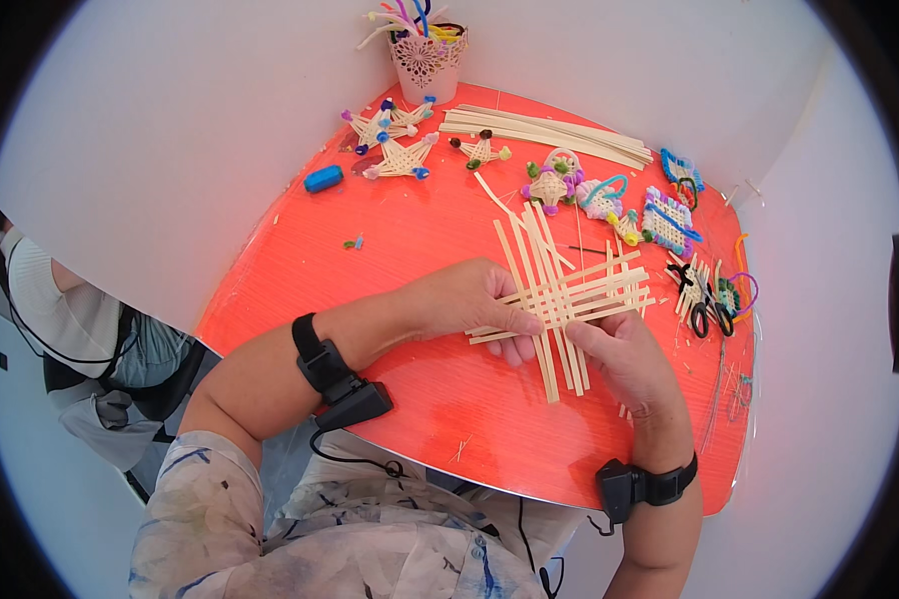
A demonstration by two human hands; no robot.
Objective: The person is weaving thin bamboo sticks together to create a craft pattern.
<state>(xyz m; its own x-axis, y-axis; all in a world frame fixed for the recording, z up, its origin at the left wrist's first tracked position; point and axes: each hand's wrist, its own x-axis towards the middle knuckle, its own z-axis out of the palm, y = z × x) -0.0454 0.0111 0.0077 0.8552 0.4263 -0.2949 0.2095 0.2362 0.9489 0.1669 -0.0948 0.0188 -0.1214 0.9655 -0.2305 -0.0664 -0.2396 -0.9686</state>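
Both hands work on a woven mat of pale flat strips [565, 296] lying on the red desk [410, 250], right of its middle. The left hand [474, 304] lies over the mat's left edge, its grip pressed together, the thumb and fingers pinching the ends of the cross strips. The right hand [619, 354] comes in from below at the mat's lower right corner, its grip closed on the strips there with the thumb on top. The upright strips stick out above and below the woven part, fanning slightly at the top. Each wrist carries a black band with a small box. Just right of the mat lie black scissors [704, 304] among short strip offcuts and bits of coloured wire. Farther back a bundle of long loose strips [549, 133] lies across the desk. Near it sit finished pieces: star shapes with beads at their tips [402, 158], small woven baskets with coloured handles [599, 195] and a flat piece edged in blue [669, 220]. A blue cylinder-shaped thing [323, 179] rests near the desk's left edge. At the back corner stands a white cut-out cup [428, 62] full of coloured pipe cleaners. Another person sits at the left, below the desk's edge.
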